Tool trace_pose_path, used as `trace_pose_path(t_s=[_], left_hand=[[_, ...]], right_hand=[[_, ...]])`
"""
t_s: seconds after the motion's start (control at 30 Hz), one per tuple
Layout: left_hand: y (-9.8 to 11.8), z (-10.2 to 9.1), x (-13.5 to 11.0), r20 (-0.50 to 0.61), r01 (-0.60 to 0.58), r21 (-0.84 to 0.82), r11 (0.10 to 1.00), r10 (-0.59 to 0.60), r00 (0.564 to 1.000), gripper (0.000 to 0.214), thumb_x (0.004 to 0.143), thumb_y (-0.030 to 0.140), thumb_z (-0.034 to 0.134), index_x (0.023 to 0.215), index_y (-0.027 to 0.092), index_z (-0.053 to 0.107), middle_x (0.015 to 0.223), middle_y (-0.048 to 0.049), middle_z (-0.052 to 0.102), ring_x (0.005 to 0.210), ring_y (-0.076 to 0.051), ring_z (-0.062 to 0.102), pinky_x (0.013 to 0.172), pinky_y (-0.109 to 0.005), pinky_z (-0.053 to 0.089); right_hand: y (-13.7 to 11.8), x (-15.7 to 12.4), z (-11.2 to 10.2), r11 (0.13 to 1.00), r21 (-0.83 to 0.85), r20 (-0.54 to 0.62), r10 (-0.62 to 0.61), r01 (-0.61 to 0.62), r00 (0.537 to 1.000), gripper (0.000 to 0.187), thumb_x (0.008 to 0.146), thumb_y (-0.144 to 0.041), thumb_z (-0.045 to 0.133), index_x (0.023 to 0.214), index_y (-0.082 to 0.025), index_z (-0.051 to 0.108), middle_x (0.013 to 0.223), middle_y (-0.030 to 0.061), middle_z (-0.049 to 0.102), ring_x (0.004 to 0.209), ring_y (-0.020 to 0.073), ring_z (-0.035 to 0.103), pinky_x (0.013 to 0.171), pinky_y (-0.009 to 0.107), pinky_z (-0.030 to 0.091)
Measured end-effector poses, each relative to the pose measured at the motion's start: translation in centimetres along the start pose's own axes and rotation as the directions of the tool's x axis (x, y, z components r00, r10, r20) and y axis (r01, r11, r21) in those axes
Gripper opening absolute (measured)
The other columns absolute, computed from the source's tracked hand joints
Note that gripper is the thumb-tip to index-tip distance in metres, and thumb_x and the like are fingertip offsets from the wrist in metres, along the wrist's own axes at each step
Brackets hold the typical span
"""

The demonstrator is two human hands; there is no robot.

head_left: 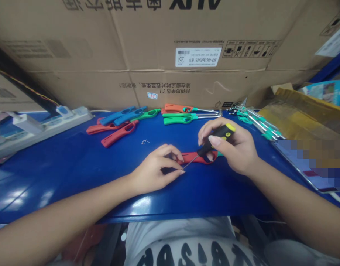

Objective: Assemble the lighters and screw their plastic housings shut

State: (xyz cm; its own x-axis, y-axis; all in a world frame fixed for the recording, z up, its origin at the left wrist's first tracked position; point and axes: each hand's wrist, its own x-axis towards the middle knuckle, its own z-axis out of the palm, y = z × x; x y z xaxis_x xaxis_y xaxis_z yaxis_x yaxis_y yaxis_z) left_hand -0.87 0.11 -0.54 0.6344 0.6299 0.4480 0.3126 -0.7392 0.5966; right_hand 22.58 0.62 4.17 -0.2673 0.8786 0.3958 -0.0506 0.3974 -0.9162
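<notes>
My right hand is wrapped round a screwdriver with a black and yellow handle, its thin shaft slanting down to the left. The tip meets a red lighter handle lying flat on the blue table. My left hand rests on the table with its fingers pinched at the left end of that red handle, right by the screwdriver tip. What the fingertips pinch is too small to make out.
Loose red, blue and green lighter handles lie at the back left. Assembled lighters with metal tubes lie at the back centre, more at the right. A power strip sits far left. Cardboard boxes wall the back.
</notes>
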Motion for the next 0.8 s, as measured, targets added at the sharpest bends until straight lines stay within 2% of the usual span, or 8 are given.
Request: trace_pose_path(t_s=[0.1, 0.17, 0.27, 0.37, 0.53, 0.67, 0.7, 0.8], left_hand=[[-0.3, 0.3, 0.0, -0.010, 0.024, -0.048, 0.999, -0.025, 1.000, 0.009, 0.088, 0.019, 0.072, 0.090, 0.021, 0.081, 0.100, -0.0079, 0.069, 0.094, -0.020, 0.065, 0.085, -0.035, 0.054], [-0.3, 0.4, 0.0, -0.016, 0.033, -0.069, 0.997, -0.034, 0.999, 0.009, 0.088, 0.020, 0.072, 0.090, 0.021, 0.081, 0.100, -0.0080, 0.068, 0.094, -0.020, 0.065, 0.085, -0.035, 0.055], [-0.3, 0.5, 0.0, -0.017, 0.038, -0.077, 0.996, -0.040, 0.999, 0.009, 0.088, 0.020, 0.072, 0.089, 0.021, 0.081, 0.100, -0.0083, 0.068, 0.095, -0.020, 0.065, 0.086, -0.036, 0.055], [-0.3, 0.6, 0.0, -0.010, 0.036, -0.076, 0.996, -0.037, 0.999, 0.009, 0.088, 0.020, 0.072, 0.089, 0.021, 0.081, 0.100, -0.0085, 0.068, 0.095, -0.020, 0.065, 0.087, -0.037, 0.055], [-0.5, 0.8, 0.0, -0.021, 0.042, -0.106, 0.993, -0.045, 0.999, 0.008, 0.089, 0.020, 0.071, 0.090, 0.020, 0.080, 0.100, -0.0082, 0.067, 0.096, -0.020, 0.065, 0.088, -0.037, 0.055], [-0.5, 0.7, 0.0, -0.024, 0.054, -0.101, 0.993, -0.057, 0.998, 0.008, 0.091, 0.023, 0.071, 0.091, 0.020, 0.078, 0.103, -0.0065, 0.067, 0.099, -0.019, 0.066, 0.094, -0.037, 0.053], [-0.6, 0.7, 0.0, -0.024, 0.066, -0.076, 0.995, -0.068, 0.997, 0.012, 0.089, 0.027, 0.073, 0.098, 0.020, 0.076, 0.107, -0.0068, 0.068, 0.103, -0.020, 0.065, 0.097, -0.038, 0.052], [-0.9, 0.5, 0.1, -0.014, 0.128, 0.055, 0.990, -0.127, 0.992, 0.063, 0.078, 0.045, 0.084, 0.131, 0.020, 0.061, 0.129, -0.0103, 0.064, 0.123, -0.028, 0.057, 0.108, -0.046, 0.045]], right_hand=[[0.1, -0.1, 0.7, 0.999, 0.050, -0.002, 0.009, -0.009, 1.000, 0.022, 0.086, -0.034, 0.073, 0.104, -0.026, 0.064, 0.080, 0.0001, 0.067, 0.045, 0.0101, 0.054, 0.042, 0.025, 0.045], [0.3, -0.1, 1.0, 0.997, 0.067, -0.068, -0.023, 0.027, 0.997, 0.039, 0.082, -0.028, 0.078, 0.116, -0.031, 0.059, 0.078, -0.0028, 0.068, 0.043, 0.0102, 0.054, 0.041, 0.025, 0.045], [0.6, -0.2, 1.1, 0.995, 0.067, -0.126, -0.064, 0.073, 0.990, 0.043, 0.075, -0.022, 0.083, 0.109, -0.032, 0.058, 0.077, -0.0036, 0.068, 0.044, 0.0111, 0.056, 0.041, 0.025, 0.047], [0.4, -0.3, 0.9, 0.995, 0.053, -0.070, -0.078, 0.082, 0.994, 0.029, 0.080, -0.027, 0.080, 0.104, -0.028, 0.063, 0.084, 0.0008, 0.070, 0.049, 0.0119, 0.060, 0.046, 0.026, 0.051], [0.4, -0.3, 0.4, 0.995, 0.000, 0.099, -0.103, 0.103, 0.990, 0.048, 0.088, -0.031, 0.073, 0.132, -0.029, 0.054, 0.102, 0.0051, 0.071, 0.070, 0.0154, 0.068, 0.057, 0.027, 0.059], [1.1, 0.0, 0.5, 0.968, -0.075, 0.096, -0.231, 0.238, 0.968, 0.048, 0.090, -0.028, 0.072, 0.132, -0.029, 0.048, 0.096, 0.0023, 0.069, 0.075, 0.0145, 0.070, 0.059, 0.026, 0.061], [1.3, 0.1, 0.6, 0.958, -0.093, 0.083, -0.263, 0.270, 0.961, 0.044, 0.091, -0.028, 0.071, 0.129, -0.028, 0.049, 0.097, 0.0025, 0.068, 0.075, 0.0142, 0.070, 0.059, 0.026, 0.062], [1.7, 0.3, 0.7, 0.933, -0.143, 0.018, -0.330, 0.329, 0.944, 0.040, 0.093, -0.029, 0.068, 0.128, -0.030, 0.049, 0.107, 0.0040, 0.068, 0.071, 0.0126, 0.069, 0.055, 0.025, 0.061]])
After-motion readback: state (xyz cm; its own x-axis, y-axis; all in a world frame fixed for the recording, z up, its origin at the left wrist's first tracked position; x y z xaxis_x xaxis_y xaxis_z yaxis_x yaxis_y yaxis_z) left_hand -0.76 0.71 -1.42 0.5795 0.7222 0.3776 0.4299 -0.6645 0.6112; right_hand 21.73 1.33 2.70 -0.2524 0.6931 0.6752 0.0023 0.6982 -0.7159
